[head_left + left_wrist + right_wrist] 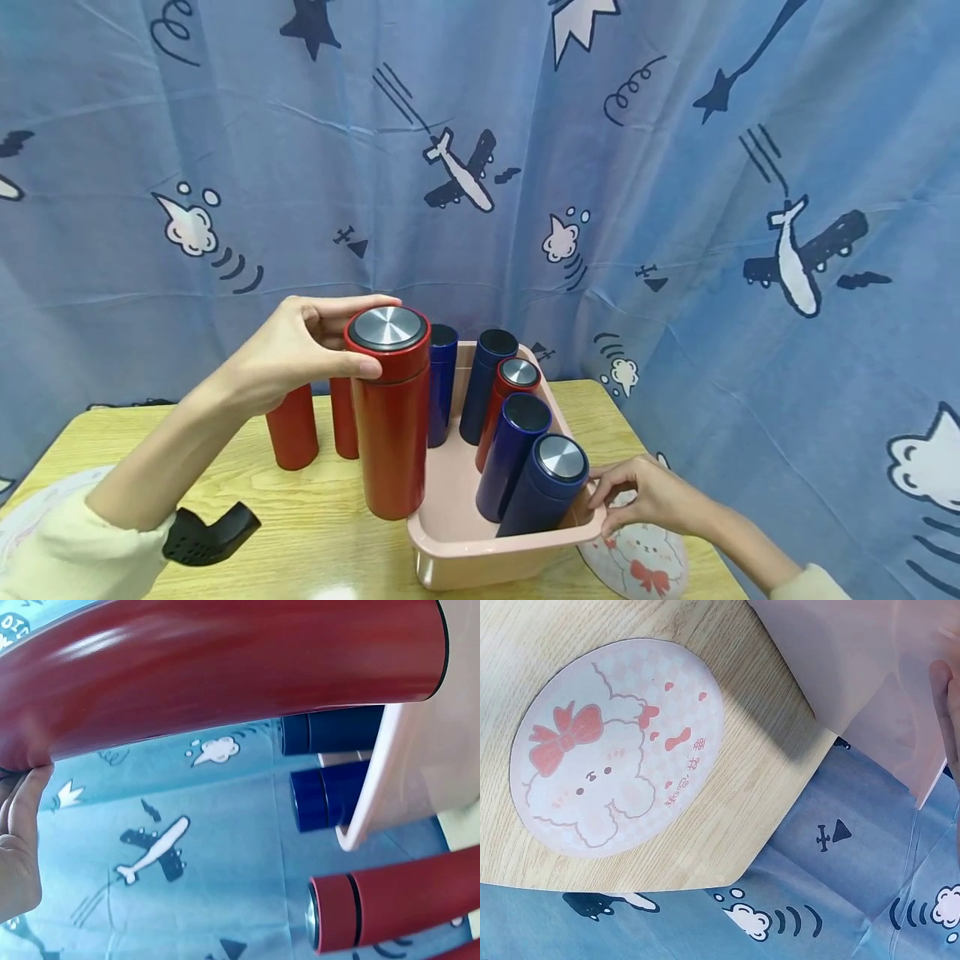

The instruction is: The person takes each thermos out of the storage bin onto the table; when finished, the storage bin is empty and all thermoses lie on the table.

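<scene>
My left hand [281,358] grips a red thermos bottle [392,450] just below its silver-topped lid. The bottle hangs upright at the left side of a pink plastic bin [487,547]; in the left wrist view its long red body [247,667] crosses the top. Inside the bin stand a blue bottle [512,458], navy bottles [551,492] and a smaller-looking red bottle [501,408], some leaning. A further blue bottle [441,387] shows behind the held one. At the bin's right rim, my right hand [652,496] pinches the edge between thumb and fingers.
Two red bottles [294,429] stand on the wooden table [315,517] left of the bin. A round mat with a cartoon animal [619,750] lies right of the bin, another mat [45,508] at far left. Blue patterned curtain [480,250] hangs behind.
</scene>
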Motion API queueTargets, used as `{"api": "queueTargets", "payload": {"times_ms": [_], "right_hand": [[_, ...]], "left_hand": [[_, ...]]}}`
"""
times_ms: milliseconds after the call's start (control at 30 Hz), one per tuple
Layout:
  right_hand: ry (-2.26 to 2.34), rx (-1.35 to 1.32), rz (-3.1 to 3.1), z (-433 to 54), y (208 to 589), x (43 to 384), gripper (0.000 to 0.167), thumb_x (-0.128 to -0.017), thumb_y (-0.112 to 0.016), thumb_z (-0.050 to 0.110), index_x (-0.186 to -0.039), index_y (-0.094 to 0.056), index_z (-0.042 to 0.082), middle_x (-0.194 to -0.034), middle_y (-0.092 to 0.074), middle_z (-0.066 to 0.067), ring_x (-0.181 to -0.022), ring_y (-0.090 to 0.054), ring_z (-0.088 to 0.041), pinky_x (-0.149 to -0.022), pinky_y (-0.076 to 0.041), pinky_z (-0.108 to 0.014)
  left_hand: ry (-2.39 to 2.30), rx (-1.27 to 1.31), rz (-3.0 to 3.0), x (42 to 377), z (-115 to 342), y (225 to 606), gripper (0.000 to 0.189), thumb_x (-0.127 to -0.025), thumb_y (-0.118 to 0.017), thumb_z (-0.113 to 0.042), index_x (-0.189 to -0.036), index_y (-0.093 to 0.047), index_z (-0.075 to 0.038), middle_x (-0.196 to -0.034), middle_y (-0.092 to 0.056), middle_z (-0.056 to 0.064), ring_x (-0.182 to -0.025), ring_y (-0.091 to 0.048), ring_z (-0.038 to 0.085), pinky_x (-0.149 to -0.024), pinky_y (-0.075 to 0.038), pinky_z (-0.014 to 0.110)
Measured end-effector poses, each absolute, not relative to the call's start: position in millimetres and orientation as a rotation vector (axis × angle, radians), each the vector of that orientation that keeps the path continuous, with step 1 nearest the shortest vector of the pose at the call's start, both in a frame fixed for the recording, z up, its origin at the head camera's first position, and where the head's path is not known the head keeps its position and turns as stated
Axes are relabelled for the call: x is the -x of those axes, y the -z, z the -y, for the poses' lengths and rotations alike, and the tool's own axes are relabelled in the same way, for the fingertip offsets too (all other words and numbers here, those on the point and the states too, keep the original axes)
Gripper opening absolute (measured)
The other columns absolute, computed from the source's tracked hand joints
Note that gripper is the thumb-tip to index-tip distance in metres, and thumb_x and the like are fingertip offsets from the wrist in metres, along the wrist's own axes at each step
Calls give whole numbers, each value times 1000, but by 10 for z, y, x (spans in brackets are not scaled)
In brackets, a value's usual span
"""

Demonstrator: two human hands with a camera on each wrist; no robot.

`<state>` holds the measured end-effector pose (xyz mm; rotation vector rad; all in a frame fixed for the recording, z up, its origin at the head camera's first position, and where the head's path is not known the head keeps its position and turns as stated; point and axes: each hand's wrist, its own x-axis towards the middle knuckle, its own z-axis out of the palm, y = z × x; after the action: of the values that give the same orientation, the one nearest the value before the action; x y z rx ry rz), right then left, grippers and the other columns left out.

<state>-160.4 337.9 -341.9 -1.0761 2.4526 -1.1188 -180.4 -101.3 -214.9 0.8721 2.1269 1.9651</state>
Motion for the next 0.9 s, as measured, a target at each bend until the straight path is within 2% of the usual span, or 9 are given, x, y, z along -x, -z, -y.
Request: {"api": "queueTargets", "payload": {"times_ms": [167,333,500,800,900], "right_hand": [[1121,1084,-2450,-3375,3421,1613,22,-76,-78,18,-89,-73,2,-106,-67,-24,-90,-68,-13,-66,-58,-30],[1121,1093,-2455,-3377,3432,1618,21,-76,-79,17,-89,-73,1,-106,-67,-24,-91,-68,-14,-66,-58,-30],[1096,1093,-2478,-3381,3417,1636,21,-75,-79,18,-88,-74,3,-105,-68,-23,-95,-68,-15,-66,-58,-29],[1103,1056,-2466,-3380,3417,1625,20,-76,-79,17,-89,-74,3,-106,-69,-20,-99,-67,-15,-69,-58,-30],[1101,1048,-2467,-3381,3424,1619,19,-75,-79,16,-89,-74,3,-107,-68,-22,-98,-67,-15,-69,-58,-30]], "left_hand": [[-1976,-873,-2167,1762,1206,2189,60,-81,-73,0,-137,-51,-1,-104,-72,8,-97,-68,21,-84,-55,33],[-1984,-873,-2191,1757,1379,2262,59,-80,-71,5,-135,-56,-11,-99,-72,8,-92,-68,20,-81,-56,32],[-2003,-901,-2150,1742,1517,2378,59,-80,-69,10,-132,-60,-17,-102,-72,9,-95,-68,20,-79,-57,31],[-1898,-925,-2187,1696,1727,2585,64,-78,-70,11,-135,-56,-11,-109,-71,7,-100,-67,19,-81,-55,28],[-1869,-905,-2190,1688,1792,2686,65,-78,-70,10,-136,-55,-13,-110,-70,6,-103,-66,17,-82,-54,26]]}}
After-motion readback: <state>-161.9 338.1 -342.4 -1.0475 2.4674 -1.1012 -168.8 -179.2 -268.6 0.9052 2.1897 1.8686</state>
